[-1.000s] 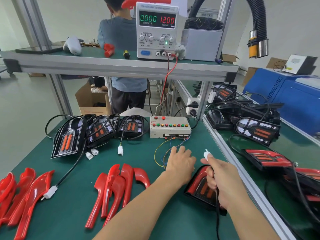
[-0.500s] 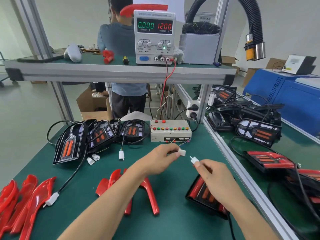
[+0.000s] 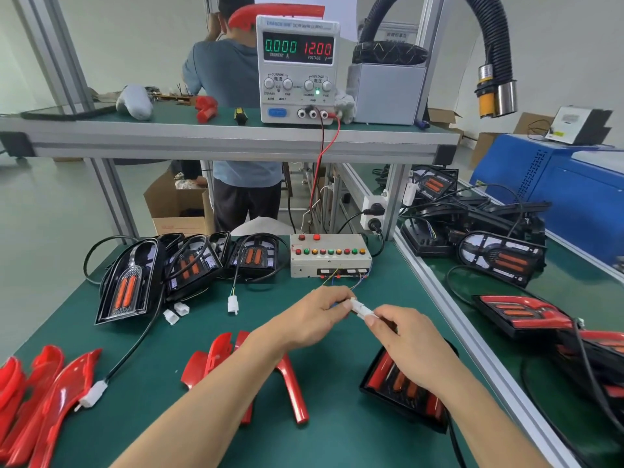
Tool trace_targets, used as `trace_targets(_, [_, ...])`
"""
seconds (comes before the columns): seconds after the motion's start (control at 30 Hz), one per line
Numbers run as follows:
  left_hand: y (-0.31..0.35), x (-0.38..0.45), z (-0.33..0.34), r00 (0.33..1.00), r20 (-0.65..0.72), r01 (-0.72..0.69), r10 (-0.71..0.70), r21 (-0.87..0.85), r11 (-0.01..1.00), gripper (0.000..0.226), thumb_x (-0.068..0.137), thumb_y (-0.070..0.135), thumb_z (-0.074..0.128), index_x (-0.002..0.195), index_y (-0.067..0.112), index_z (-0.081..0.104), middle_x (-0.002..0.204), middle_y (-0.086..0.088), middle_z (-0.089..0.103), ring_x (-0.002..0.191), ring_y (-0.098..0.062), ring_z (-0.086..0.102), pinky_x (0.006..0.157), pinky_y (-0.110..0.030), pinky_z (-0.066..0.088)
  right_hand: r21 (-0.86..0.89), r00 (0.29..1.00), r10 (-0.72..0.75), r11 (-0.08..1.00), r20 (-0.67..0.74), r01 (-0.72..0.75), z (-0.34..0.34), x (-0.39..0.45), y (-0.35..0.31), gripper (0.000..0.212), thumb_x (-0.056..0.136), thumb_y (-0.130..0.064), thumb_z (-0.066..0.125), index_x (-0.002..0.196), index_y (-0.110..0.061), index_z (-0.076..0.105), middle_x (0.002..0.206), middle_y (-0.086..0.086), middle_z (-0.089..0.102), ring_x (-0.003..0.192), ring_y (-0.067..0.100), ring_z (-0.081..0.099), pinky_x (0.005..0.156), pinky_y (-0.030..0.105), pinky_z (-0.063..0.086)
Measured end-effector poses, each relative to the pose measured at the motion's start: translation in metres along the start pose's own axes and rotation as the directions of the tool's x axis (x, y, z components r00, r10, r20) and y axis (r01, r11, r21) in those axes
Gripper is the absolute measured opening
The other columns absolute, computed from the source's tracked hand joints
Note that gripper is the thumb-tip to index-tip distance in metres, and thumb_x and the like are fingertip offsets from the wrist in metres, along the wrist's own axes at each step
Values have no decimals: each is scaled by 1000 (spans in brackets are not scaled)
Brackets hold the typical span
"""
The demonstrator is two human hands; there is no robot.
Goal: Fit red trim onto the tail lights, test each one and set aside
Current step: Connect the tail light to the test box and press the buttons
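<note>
The right hand and left hand each pinched a white plug, the two plugs touching end to end above the green bench. A tail light with red trim lay under the right wrist. Loose red trims lay beneath the left forearm. Beyond the hands sat a button box, then bare tail lights at far left.

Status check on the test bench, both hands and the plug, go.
Left hand and right hand each pinch a white connector, ends meeting. Trimmed tail light under right wrist. Nothing blocking.
</note>
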State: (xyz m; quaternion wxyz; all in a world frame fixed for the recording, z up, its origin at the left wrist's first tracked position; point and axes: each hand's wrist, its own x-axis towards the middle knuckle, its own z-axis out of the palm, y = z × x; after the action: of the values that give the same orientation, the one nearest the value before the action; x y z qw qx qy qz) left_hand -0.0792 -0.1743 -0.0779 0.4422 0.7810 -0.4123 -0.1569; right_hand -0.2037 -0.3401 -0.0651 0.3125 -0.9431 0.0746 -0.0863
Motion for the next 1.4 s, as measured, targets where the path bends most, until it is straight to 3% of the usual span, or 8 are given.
trace_targets(0.23, [6, -4, -2, 998, 38, -46, 41, 142, 989, 25, 105, 26, 45, 83, 24, 56, 74, -7, 51, 66, -15, 42, 66, -46, 44, 0, 999, -15, 1000, 43, 15, -4, 3, 3, 34, 104, -43, 50, 78, -23, 57, 54, -10, 42, 47, 8, 36, 48, 23, 32])
trace_targets(0.33, [6, -5, 0, 999, 51, -15, 11, 81, 997, 27, 101, 26, 45, 110, 12, 66, 84, -5, 56, 78, -15, 48, 80, -43, 46, -1, 999, -1, 1000, 42, 1, -2, 5, 5, 32, 104, -43, 50, 79, -24, 59, 55, -8, 45, 48, 8, 37, 48, 24, 31])
trace_targets(0.47, [2, -6, 2, 998, -6, -63, 65, 171, 983, 47, 97, 21, 59, 143, 27, 49, 112, 14, 64, 112, 0, 55, 101, -21, 39, 41, 999, -1, 999, 42, 0, -3, 6, 5, 26, 104, -43, 50, 82, -34, 62, 57, -8, 48, 48, 7, 39, 50, 23, 31])
trace_targets(0.67, [4, 1, -2, 967, -87, -212, 241, 253, 944, 16, 90, 11, 71, 105, 14, 65, 101, 6, 73, 96, -1, 64, 111, -31, 39, 58, 999, 5, 998, 54, -8, -6, 6, 8, 29, 103, -45, 51, 90, -26, 69, 53, -12, 44, 48, 7, 35, 50, 22, 29])
trace_targets(0.9, [24, 8, -13, 936, 74, -334, 344, 492, 804, 18, 92, 14, 73, 105, 3, 68, 99, -9, 75, 93, -28, 70, 83, -42, 52, 108, 997, 16, 994, 73, -24, -9, 10, 8, 37, 103, -46, 53, 88, -17, 71, 50, -13, 37, 46, 7, 29, 46, 21, 28])
trace_targets(1.1, [21, 6, -12, 946, 90, -314, 311, 480, 819, 20, 94, 16, 71, 109, 4, 66, 101, -9, 73, 94, -28, 68, 84, -44, 51, 117, 995, 15, 993, 95, -26, -8, 13, 8, 42, 102, -48, 53, 87, -12, 68, 55, -9, 37, 49, 9, 29, 50, 25, 24])
trace_targets(1.23, [7, 10, -11, 973, 137, -227, 185, 449, 864, 52, 87, 33, 73, 133, 15, 58, 129, 1, 65, 117, -13, 59, 103, -27, 45, 221, 992, 98, 969, 78, -113, -1, 5, 9, 49, 100, -51, 54, 85, -7, 67, 53, -4, 47, 46, 13, 38, 48, 26, 32])
trace_targets(1.4, [-19, 24, -32, 979, -202, 61, 18, 378, 924, 47, 87, 19, 60, 133, 16, 64, 135, 1, 65, 128, -16, 56, 105, -19, 35, 274, 981, 185, 942, 57, -193, 4, -6, 10, 48, 97, -52, 57, 77, -9, 63, 48, -2, 55, 43, 13, 46, 47, 21, 40])
